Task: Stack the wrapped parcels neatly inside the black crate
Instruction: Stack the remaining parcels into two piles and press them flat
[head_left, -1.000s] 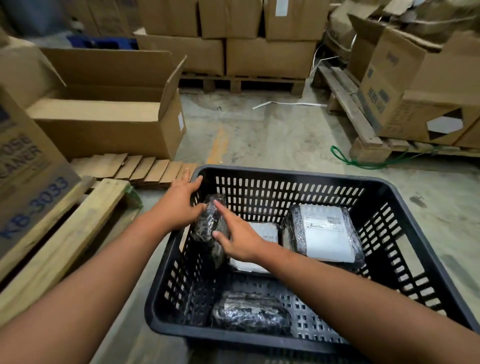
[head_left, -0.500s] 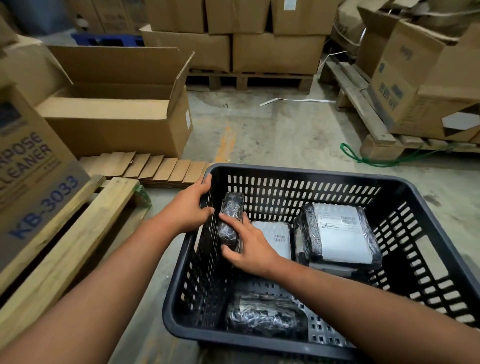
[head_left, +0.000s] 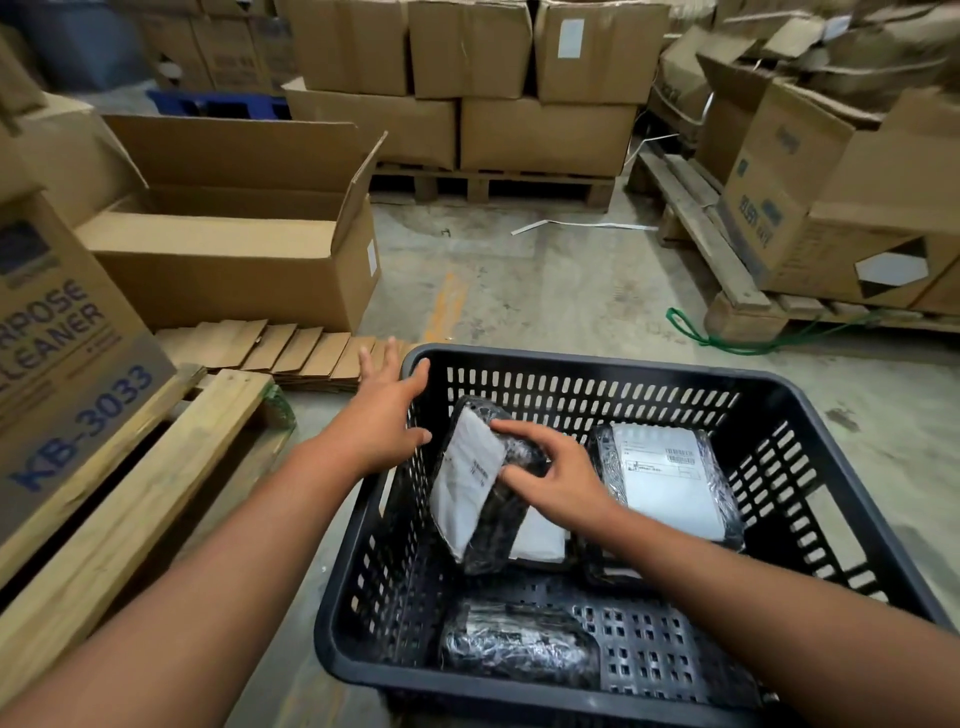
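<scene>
The right hand (head_left: 563, 480) fingers (head_left: 511, 428) grip the tilted parcel (head_left: 475, 483), long axis running twelve to six, while the nearer left hand (head_left: 382, 421) rests open at its nine o'clock on the crate (head_left: 857, 499) rim.

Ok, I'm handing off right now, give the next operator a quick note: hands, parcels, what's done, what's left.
Left hand: open, resting against the black crate at its far-left corner.
Right hand: gripping the tilted parcel, label facing up-left, leaning near the crate's left wall.
In the crate: a labelled parcel at far right, on top of another; a white-faced parcel lying flat under the tilted one; an all-black parcel at the near side.
Done: all visible parcels are inside.
Left: lay the tilted parcel flat and square up the stacks.
</scene>
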